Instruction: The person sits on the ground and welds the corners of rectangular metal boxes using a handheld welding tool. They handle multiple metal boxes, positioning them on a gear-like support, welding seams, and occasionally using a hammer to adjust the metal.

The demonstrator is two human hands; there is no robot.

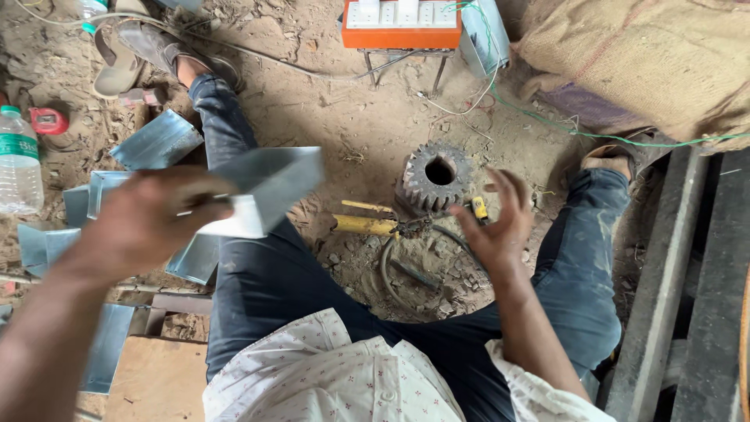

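Dirt floor runs under everything here. At the far left stands a plastic water bottle (17, 160) with a small red thing (48, 119) lying just beside it, and a sandal (117, 72) rests above them. Folded sheet-metal pieces (156, 141) lie scattered on the ground beside the person's left leg, more of them lower down near a flat wooden board (152, 379). The left hand (148, 223) is raised over that leg, blurred, its fingers wrapped around a folded metal piece (269, 187) that it holds up in the air, well clear of the ground. Between the spread legs a yellow-handled tool (366, 225) lies on the dirt, with a dark hose (406, 273) curling below it. A toothed steel gear (435, 177) stands just beyond the tool. The right hand (496, 227) hovers beside the gear with fingers spread wide, holding nothing; a small yellow thing (480, 208) shows by its fingertips. An orange and white box (401, 23) sits on a stand at the top. Burlap sacking (648, 55) lies at the upper right, and dark metal bars (687, 289) run down the right edge.
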